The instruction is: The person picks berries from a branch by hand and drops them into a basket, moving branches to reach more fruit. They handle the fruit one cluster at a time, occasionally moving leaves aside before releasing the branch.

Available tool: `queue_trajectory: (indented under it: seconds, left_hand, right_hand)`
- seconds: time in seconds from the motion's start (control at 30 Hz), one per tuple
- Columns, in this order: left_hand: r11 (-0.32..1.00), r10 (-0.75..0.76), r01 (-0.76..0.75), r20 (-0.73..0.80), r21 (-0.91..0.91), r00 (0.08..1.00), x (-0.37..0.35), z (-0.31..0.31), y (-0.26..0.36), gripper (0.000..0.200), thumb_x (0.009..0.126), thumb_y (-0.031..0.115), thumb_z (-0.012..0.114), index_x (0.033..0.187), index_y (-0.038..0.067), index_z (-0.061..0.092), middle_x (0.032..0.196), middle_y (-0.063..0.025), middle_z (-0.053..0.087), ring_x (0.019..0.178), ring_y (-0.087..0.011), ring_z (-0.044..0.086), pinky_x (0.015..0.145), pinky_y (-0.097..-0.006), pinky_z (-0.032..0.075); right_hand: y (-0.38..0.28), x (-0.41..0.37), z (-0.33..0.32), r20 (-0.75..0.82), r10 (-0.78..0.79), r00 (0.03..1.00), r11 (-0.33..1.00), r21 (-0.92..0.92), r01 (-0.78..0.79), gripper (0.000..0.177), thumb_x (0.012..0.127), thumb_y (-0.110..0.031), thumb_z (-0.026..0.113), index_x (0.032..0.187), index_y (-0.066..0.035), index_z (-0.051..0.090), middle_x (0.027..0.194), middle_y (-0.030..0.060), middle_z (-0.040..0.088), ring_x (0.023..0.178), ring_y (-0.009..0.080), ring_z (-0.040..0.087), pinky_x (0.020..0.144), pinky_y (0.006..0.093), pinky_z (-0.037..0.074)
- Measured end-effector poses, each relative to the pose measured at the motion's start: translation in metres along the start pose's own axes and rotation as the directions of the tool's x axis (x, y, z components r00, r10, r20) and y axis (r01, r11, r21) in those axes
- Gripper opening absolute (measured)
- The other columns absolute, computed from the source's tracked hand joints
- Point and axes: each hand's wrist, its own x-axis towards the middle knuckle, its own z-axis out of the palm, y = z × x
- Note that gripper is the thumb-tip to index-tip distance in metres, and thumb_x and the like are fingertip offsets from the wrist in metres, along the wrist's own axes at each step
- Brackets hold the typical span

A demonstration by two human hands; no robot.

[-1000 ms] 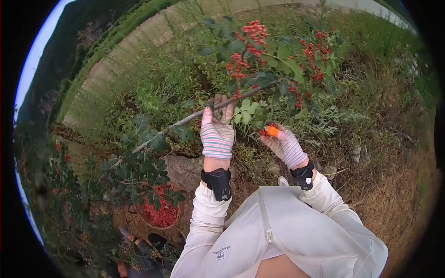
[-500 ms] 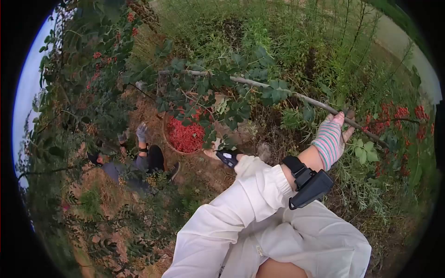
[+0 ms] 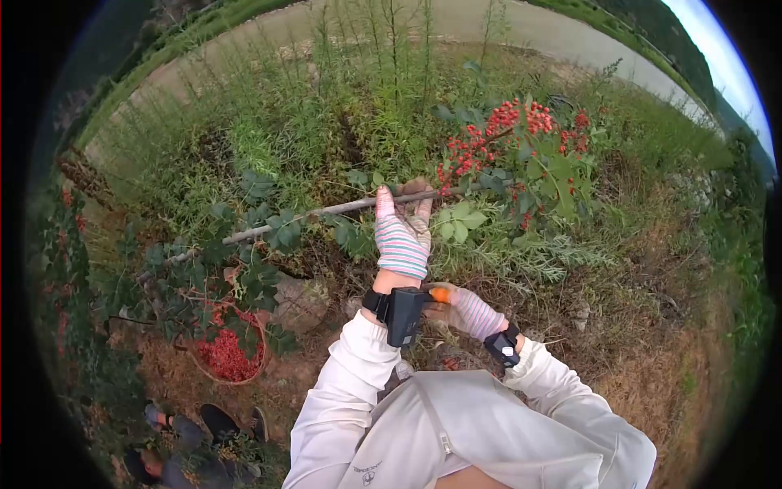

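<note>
My left hand (image 3: 404,236), in a striped fingerless glove, grips a bare grey branch (image 3: 342,207), thumb in front and fingers around it. Red berry clusters (image 3: 497,134) and green leaves hang on the branch's right end. Lower down, behind my left wrist, my right hand (image 3: 471,311), also in a striped glove, is closed around a small orange object (image 3: 440,294) whose kind I cannot make out. Part of that hand is hidden by the black device (image 3: 405,316) strapped to my left wrist.
A round basket (image 3: 262,356) of red berries stands on the ground at lower left, partly behind leaves. Another person (image 3: 191,456) is low at the bottom left. Tall weeds (image 3: 358,106) grow ahead, with a pale strip of road or water (image 3: 562,33) beyond.
My view has turned right. My right hand has come away from beside the berry basket to below my left hand, with an orange object now showing in it. My left hand still holds the branch.
</note>
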Motion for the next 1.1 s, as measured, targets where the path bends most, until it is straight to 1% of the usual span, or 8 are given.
queue_trajectory:
  seconds: [0.13,0.27,0.33,0.4,0.47,0.63,0.77,1.1]
  left_hand:
    - [0.992,0.088,-0.089,0.017,0.094,0.996,-0.013,0.003,-0.001,0.029,0.090,0.028,0.052,0.102,0.002,0.048,0.105,-0.0166,0.056,0.100,-0.0291,0.056,0.090,-0.0439,0.050]
    - [0.998,0.045,-0.044,-0.039,0.034,0.998,-0.008,0.002,-0.001,0.032,0.091,0.026,0.052,0.108,0.000,0.043,0.103,-0.0152,0.055,0.098,-0.0285,0.057,0.091,-0.0426,0.050]
    - [0.998,0.042,-0.042,-0.008,0.040,0.999,-0.007,0.002,-0.001,0.031,0.091,0.026,0.051,0.107,0.001,0.044,0.103,-0.0151,0.055,0.099,-0.0288,0.057,0.091,-0.0429,0.050]
    - [0.998,0.053,-0.052,-0.015,0.039,0.999,-0.008,0.003,-0.002,0.029,0.091,0.025,0.051,0.106,0.001,0.045,0.103,-0.0149,0.055,0.099,-0.0287,0.057,0.091,-0.0430,0.049]
    - [0.997,0.074,-0.073,-0.021,0.041,0.997,-0.007,0.001,-0.003,0.027,0.091,0.025,0.051,0.104,0.002,0.046,0.102,-0.0148,0.056,0.100,-0.0282,0.057,0.090,-0.0423,0.050]
    - [0.998,0.024,-0.024,-0.005,0.050,1.000,0.000,-0.004,0.001,0.023,0.091,0.023,0.051,0.101,0.003,0.046,0.100,-0.0152,0.057,0.097,-0.0277,0.057,0.091,-0.0429,0.049]
    - [0.999,0.022,-0.022,0.004,0.028,1.000,-0.004,0.000,0.001,0.021,0.091,0.022,0.051,0.100,0.003,0.045,0.099,-0.0161,0.057,0.096,-0.0280,0.057,0.091,-0.0443,0.048]
    - [0.999,0.034,-0.035,0.017,0.038,0.999,-0.005,0.001,0.002,0.020,0.091,0.020,0.051,0.098,0.002,0.048,0.101,-0.0169,0.057,0.102,-0.0324,0.055,0.092,-0.0464,0.048]
  right_hand:
    - [-0.108,-0.081,0.057,-0.175,-0.429,0.886,0.742,-0.628,0.235,0.052,0.081,-0.032,0.062,0.117,0.002,0.047,0.110,0.0120,0.056,0.102,0.0197,0.055,0.091,0.0323,0.042]
    - [-0.216,-0.106,0.102,0.218,-0.810,0.544,0.187,-0.784,0.592,0.058,0.078,-0.033,0.065,0.120,0.002,0.046,0.113,0.0126,0.056,0.104,0.0186,0.054,0.093,0.0314,0.041]
    - [-0.256,-0.101,0.153,0.491,-0.758,0.430,-0.014,-0.670,0.742,0.061,0.077,-0.026,0.068,0.125,-0.001,0.042,0.118,0.0123,0.053,0.108,0.0189,0.052,0.093,0.0321,0.040]
    - [-0.279,-0.085,0.195,0.727,-0.509,0.461,-0.554,-0.687,0.471,0.070,0.072,-0.025,0.073,0.130,-0.004,0.039,0.119,0.0118,0.053,0.110,0.0201,0.051,0.094,0.0328,0.040]
    - [-0.279,-0.058,0.211,0.794,-0.268,0.546,-0.746,-0.529,0.404,0.069,0.070,-0.022,0.074,0.128,-0.006,0.041,0.116,0.0121,0.054,0.110,0.0216,0.051,0.094,0.0336,0.040]
    - [-0.305,-0.024,0.192,0.697,-0.181,0.694,-0.481,-0.678,0.556,0.048,0.070,-0.001,0.070,0.114,-0.006,0.055,0.103,0.0053,0.062,0.096,0.0135,0.058,0.087,0.0273,0.046]
    - [-0.326,-0.036,0.181,0.607,-0.215,0.765,-0.411,-0.767,0.493,0.040,0.075,-0.006,0.070,0.113,-0.008,0.057,0.104,0.0019,0.062,0.096,0.0108,0.057,0.090,0.0271,0.045]
    - [-0.331,-0.054,0.153,0.492,-0.210,0.845,-0.437,-0.820,0.369,0.042,0.075,-0.001,0.066,0.115,-0.009,0.056,0.105,0.0023,0.062,0.098,0.0101,0.055,0.090,0.0270,0.043]
